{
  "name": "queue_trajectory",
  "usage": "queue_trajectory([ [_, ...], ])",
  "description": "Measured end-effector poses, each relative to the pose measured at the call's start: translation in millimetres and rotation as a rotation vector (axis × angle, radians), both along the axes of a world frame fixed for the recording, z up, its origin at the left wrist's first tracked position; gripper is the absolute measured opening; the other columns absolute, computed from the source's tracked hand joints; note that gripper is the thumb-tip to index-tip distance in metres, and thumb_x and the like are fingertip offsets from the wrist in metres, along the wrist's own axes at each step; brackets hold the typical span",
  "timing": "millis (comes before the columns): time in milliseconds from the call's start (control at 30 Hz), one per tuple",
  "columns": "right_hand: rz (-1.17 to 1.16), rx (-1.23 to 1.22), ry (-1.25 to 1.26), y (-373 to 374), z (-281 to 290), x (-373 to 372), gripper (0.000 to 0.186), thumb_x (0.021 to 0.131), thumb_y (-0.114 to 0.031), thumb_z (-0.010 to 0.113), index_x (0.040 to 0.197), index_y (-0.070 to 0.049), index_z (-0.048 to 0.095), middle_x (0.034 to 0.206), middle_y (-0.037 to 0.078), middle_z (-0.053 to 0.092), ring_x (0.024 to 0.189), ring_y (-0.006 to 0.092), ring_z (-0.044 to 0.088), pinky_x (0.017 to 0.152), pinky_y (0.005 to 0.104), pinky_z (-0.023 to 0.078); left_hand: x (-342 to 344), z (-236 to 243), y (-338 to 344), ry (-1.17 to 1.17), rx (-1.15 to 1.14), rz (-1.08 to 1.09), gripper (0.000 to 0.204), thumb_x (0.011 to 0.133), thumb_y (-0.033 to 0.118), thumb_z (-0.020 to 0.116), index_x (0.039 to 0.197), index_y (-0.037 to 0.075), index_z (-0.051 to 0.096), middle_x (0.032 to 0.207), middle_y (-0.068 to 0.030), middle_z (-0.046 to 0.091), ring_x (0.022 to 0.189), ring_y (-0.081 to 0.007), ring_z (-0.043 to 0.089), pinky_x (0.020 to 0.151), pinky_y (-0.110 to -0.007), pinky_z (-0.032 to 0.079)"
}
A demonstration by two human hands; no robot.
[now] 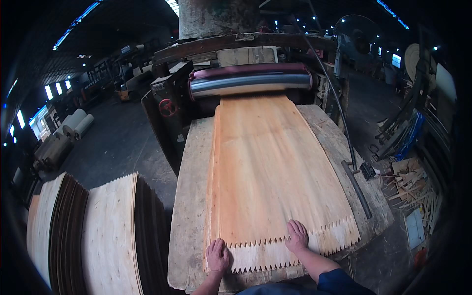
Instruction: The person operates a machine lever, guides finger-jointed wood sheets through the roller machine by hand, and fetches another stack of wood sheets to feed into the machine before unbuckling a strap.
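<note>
Worn tabletop point(191, 196): veneer sheets point(270, 167) under fingers point(295, 228) of left hand point(217, 256), right hand point(298, 240).

The wooden worktop point(191, 196) is pale and stained, with rounded near corners. Overlapping wood sheets point(280, 172) lie along its middle, from the far edge to close by the near edge, where their ends are toothed; bare strips show along both side edges. A dark hammer-like tool point(357, 189) lies by the right edge, a small black object point(367, 171) just beside it. Past that edge, wood scraps point(410, 179) litter the dark floor point(120, 135).
</note>
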State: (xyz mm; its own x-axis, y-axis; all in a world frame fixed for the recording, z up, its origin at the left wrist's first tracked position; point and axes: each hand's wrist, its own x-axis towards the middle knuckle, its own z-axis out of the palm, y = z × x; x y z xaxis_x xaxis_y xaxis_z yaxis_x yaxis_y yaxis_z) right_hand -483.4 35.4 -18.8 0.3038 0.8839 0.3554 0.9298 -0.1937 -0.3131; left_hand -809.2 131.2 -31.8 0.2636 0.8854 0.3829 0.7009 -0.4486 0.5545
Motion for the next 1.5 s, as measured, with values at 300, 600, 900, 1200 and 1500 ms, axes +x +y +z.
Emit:
queue_trajectory([
  [300, -0.002, -0.025, 0.0, -0.8, -3.5, 1.8, 0.064, 0.069, -0.022, 0.074, 0.127, -0.007, 0.053, 0.14, 0.008, 0.046, 0.132, 0.0265, 0.037, 0.113, 0.0417, 0.027, 1.2, 2.4, -1.3, 0.002, -0.008, 0.003, 0.04, 0.084, 0.019, 0.06, 0.122, 0.007, 0.06, 0.131, -0.0116, 0.057, 0.124, -0.0328, 0.048, 0.107, -0.047, 0.032],
  [600, 0.017, -0.014, 0.008, -0.5, 2.9, 0.1, 0.063, 0.069, -0.021, 0.073, 0.126, -0.004, 0.052, 0.138, 0.011, 0.047, 0.131, 0.0306, 0.039, 0.112, 0.0432, 0.029, 1.0, 3.7, -1.6, 0.004, -0.007, 0.005, 0.039, 0.085, 0.019, 0.06, 0.122, 0.007, 0.059, 0.13, -0.0117, 0.058, 0.124, -0.0328, 0.048, 0.107, -0.047, 0.032],
  [900, 0.012, -0.015, 0.011, -0.7, 1.7, 0.5, 0.064, 0.069, -0.02, 0.073, 0.127, -0.005, 0.052, 0.138, 0.01, 0.047, 0.131, 0.0297, 0.038, 0.112, 0.0428, 0.029, 1.0, 2.2, -1.2, -0.005, -0.004, 0.001, 0.04, 0.084, 0.019, 0.061, 0.122, 0.007, 0.059, 0.13, -0.0121, 0.058, 0.124, -0.0332, 0.048, 0.107, -0.047, 0.032],
  [1200, 0.006, -0.029, 0.005, -0.8, 1.9, 0.2, 0.063, 0.069, -0.021, 0.073, 0.127, -0.005, 0.052, 0.139, 0.009, 0.046, 0.132, 0.0296, 0.038, 0.112, 0.0425, 0.028, 1.1, 4.0, -2.0, -0.002, -0.011, 0.004, 0.04, 0.084, 0.018, 0.061, 0.122, 0.007, 0.06, 0.131, -0.012, 0.057, 0.125, -0.0331, 0.048, 0.107, -0.047, 0.031],
  [1500, 0.009, -0.025, 0.017, -0.7, 1.7, 0.3, 0.064, 0.069, -0.02, 0.074, 0.127, -0.005, 0.052, 0.139, 0.01, 0.046, 0.132, 0.03, 0.038, 0.112, 0.0427, 0.028, 1.2, 2.4, -1.2, -0.002, 0.002, 0.007, 0.039, 0.083, 0.018, 0.061, 0.121, 0.006, 0.06, 0.13, -0.0118, 0.058, 0.124, -0.033, 0.049, 0.107, -0.047, 0.032],
])
